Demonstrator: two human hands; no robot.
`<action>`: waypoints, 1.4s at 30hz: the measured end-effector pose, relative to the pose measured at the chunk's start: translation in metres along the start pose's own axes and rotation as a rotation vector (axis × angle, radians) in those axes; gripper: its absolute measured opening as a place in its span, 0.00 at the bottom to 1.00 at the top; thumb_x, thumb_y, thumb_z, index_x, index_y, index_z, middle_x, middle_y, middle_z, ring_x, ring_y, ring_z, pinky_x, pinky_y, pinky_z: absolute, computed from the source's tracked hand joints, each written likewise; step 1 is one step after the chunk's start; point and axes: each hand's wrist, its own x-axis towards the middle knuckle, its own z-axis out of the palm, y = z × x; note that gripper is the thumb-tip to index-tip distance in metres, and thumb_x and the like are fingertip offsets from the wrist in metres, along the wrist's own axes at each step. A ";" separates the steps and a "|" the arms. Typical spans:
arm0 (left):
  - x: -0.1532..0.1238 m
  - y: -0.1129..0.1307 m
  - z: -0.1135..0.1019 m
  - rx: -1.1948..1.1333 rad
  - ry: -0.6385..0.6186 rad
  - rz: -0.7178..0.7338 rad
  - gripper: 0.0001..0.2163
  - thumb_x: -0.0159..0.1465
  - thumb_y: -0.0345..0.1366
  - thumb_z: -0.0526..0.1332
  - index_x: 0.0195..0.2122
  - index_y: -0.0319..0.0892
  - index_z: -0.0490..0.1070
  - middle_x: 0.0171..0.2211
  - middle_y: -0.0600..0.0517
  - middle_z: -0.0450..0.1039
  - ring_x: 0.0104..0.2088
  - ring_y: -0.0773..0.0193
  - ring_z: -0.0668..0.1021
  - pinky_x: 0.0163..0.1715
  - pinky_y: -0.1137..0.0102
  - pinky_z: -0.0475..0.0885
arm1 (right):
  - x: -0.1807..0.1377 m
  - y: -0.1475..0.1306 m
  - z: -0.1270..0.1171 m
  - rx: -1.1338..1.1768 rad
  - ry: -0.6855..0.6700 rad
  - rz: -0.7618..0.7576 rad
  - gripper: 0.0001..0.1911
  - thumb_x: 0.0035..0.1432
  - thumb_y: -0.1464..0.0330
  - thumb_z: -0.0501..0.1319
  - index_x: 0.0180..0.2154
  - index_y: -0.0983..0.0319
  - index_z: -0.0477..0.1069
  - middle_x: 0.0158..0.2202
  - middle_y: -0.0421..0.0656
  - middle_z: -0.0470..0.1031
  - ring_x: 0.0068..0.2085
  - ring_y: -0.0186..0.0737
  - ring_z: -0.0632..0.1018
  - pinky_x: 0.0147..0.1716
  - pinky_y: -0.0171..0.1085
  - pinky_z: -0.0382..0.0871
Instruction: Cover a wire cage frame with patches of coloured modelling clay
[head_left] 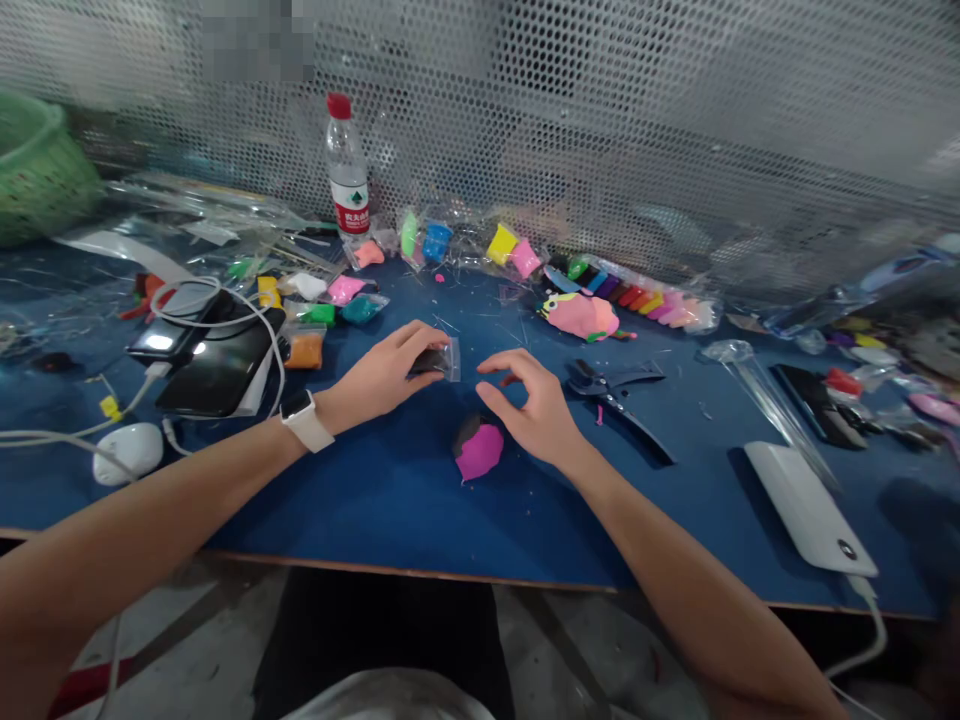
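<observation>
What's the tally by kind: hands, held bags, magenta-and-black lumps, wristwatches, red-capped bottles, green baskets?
Left hand, right hand: 2
Held bag: 1
Magenta-and-black lump: 1
Wristwatch: 1
Red-capped bottle: 1
Green basket: 1
Total: 7

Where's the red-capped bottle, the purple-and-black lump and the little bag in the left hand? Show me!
Bottle [347, 165]: head view, on its clear side above the label.
Purple-and-black lump [481, 450]: head view, on its purple part.
Little bag [448, 361]: head view, on its see-through end.

the place is a craft workspace, identified by the blue worktop [360, 520], clay lump [481, 452], clay figure [579, 316], assorted clay packets [361, 308], plier-like tool [637, 430] and plastic wrapping [217, 205] before a perforated screen [600, 120].
</observation>
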 end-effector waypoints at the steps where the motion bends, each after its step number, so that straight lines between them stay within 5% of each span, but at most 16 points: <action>1: -0.002 0.007 0.001 -0.022 0.048 0.054 0.17 0.78 0.32 0.68 0.65 0.45 0.70 0.59 0.43 0.78 0.55 0.55 0.85 0.55 0.60 0.84 | -0.001 -0.002 0.000 0.034 -0.008 -0.014 0.08 0.76 0.59 0.67 0.50 0.55 0.81 0.52 0.47 0.85 0.53 0.49 0.85 0.49 0.48 0.80; 5: -0.008 0.029 0.003 -0.006 0.188 0.209 0.16 0.78 0.34 0.68 0.64 0.45 0.70 0.57 0.43 0.79 0.56 0.56 0.85 0.56 0.63 0.86 | -0.004 -0.010 0.002 0.112 -0.002 -0.061 0.05 0.75 0.62 0.69 0.48 0.54 0.83 0.50 0.46 0.86 0.50 0.47 0.85 0.48 0.47 0.82; 13: -0.011 0.040 0.003 0.151 0.214 0.382 0.12 0.80 0.32 0.65 0.62 0.43 0.70 0.54 0.43 0.82 0.54 0.55 0.86 0.53 0.61 0.88 | -0.007 -0.019 0.007 0.221 0.037 0.039 0.09 0.75 0.62 0.69 0.38 0.55 0.83 0.39 0.42 0.85 0.40 0.42 0.83 0.44 0.44 0.78; 25: -0.010 0.035 0.000 0.196 0.129 0.225 0.18 0.80 0.38 0.65 0.67 0.42 0.68 0.63 0.37 0.78 0.63 0.46 0.83 0.60 0.52 0.82 | -0.006 -0.011 0.004 0.197 0.089 0.106 0.11 0.74 0.61 0.70 0.36 0.56 0.84 0.35 0.40 0.82 0.36 0.39 0.79 0.38 0.41 0.72; 29: -0.006 0.013 -0.009 0.374 0.004 0.103 0.22 0.79 0.39 0.65 0.71 0.38 0.67 0.68 0.31 0.74 0.67 0.36 0.79 0.64 0.43 0.77 | -0.002 -0.006 0.001 0.083 0.115 0.092 0.14 0.73 0.59 0.70 0.34 0.57 0.82 0.33 0.40 0.81 0.35 0.40 0.78 0.39 0.42 0.73; 34: 0.000 -0.043 -0.013 0.608 -0.009 -0.255 0.23 0.75 0.36 0.65 0.68 0.29 0.70 0.69 0.21 0.70 0.70 0.22 0.73 0.67 0.32 0.70 | 0.005 0.001 0.006 0.099 0.110 0.173 0.19 0.71 0.51 0.71 0.34 0.57 0.82 0.34 0.42 0.83 0.36 0.43 0.81 0.39 0.43 0.76; 38: 0.003 -0.079 -0.006 0.550 0.077 -0.404 0.19 0.76 0.34 0.60 0.65 0.29 0.71 0.60 0.23 0.78 0.65 0.28 0.76 0.66 0.34 0.71 | 0.016 0.004 0.014 0.236 0.044 0.356 0.24 0.65 0.44 0.73 0.37 0.58 0.83 0.33 0.43 0.86 0.33 0.44 0.82 0.35 0.43 0.79; 42: 0.004 -0.083 -0.004 0.499 0.087 -0.405 0.21 0.76 0.25 0.50 0.66 0.27 0.71 0.59 0.22 0.77 0.63 0.31 0.79 0.64 0.35 0.72 | 0.041 0.006 0.020 0.409 -0.023 0.633 0.28 0.54 0.42 0.80 0.36 0.60 0.82 0.38 0.49 0.89 0.31 0.43 0.85 0.24 0.36 0.73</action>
